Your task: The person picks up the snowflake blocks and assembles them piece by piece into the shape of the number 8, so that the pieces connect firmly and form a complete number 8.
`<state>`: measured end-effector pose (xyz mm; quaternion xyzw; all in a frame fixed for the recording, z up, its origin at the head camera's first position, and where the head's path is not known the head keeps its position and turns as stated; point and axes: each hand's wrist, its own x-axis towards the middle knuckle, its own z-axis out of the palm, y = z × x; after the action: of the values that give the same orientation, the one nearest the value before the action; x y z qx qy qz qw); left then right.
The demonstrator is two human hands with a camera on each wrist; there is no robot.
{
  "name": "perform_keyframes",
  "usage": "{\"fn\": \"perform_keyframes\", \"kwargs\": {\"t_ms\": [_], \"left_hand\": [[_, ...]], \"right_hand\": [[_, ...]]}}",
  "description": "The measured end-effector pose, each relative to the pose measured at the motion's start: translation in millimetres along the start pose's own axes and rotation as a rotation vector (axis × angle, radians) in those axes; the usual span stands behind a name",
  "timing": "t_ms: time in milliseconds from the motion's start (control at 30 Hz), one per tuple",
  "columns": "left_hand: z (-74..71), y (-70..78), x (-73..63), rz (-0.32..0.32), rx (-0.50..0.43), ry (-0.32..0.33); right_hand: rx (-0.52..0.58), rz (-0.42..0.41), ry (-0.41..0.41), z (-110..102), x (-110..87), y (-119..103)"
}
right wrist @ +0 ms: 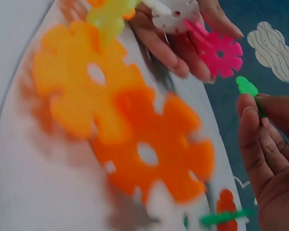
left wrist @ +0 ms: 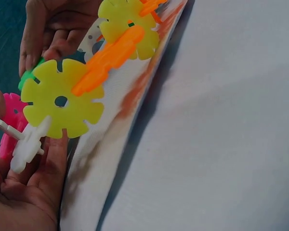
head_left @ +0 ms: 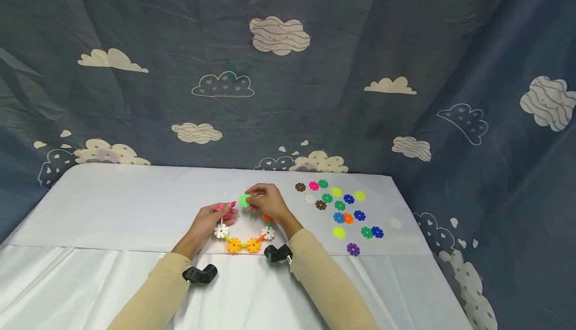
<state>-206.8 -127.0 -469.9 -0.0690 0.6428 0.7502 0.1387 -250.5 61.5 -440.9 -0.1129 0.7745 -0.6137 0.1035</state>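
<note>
My left hand [head_left: 204,224] grips one end of a curved chain of notched plastic flower discs, at a pink disc [right wrist: 220,54]. Beside that is a white disc [left wrist: 26,149]. A yellow disc [left wrist: 62,98] and orange discs [head_left: 234,245] follow round the near side. My right hand [head_left: 271,204] pinches a bright green disc [right wrist: 247,86] between thumb and fingertips, a short gap from the pink one. Below the right hand, the chain's other end has a white disc [head_left: 268,233] and an orange disc [head_left: 268,218], with a thin green disc [right wrist: 226,217] between them.
Loose flower discs lie scattered at the right of the white table [head_left: 135,210], among them a purple disc [head_left: 353,249], a brown disc [head_left: 300,187] and a light blue disc [head_left: 338,217]. A dark curtain [head_left: 315,95] with cloud prints hangs behind the table.
</note>
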Motion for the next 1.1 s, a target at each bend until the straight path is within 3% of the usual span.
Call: {"fn": "perform_keyframes", "kwargs": {"t_ms": [167, 400, 567, 867, 1100], "left_hand": [[1.8, -0.9, 0.1, 0.001, -0.001, -0.011], [1.8, 4.1, 0.1, 0.01, 0.017, -0.022], [2.2, 5.1, 0.7, 0.022, -0.002, -0.027], [1.9, 3.8, 0.8, 0.012, 0.012, -0.005], [2.5, 1.9, -0.9, 0.033, 0.007, -0.029]], "right_hand": [[0.062, 0.002, 0.023, 8, 0.3, 0], [0.072, -0.02, -0.018, 10, 3.1, -4], [0.09, -0.005, 0.009, 14, 3.3, -7], [0.001, -0.005, 0.029, 17, 5.9, -5], [-0.021, -0.037, -0.015, 19, 4.6, -6]]}}
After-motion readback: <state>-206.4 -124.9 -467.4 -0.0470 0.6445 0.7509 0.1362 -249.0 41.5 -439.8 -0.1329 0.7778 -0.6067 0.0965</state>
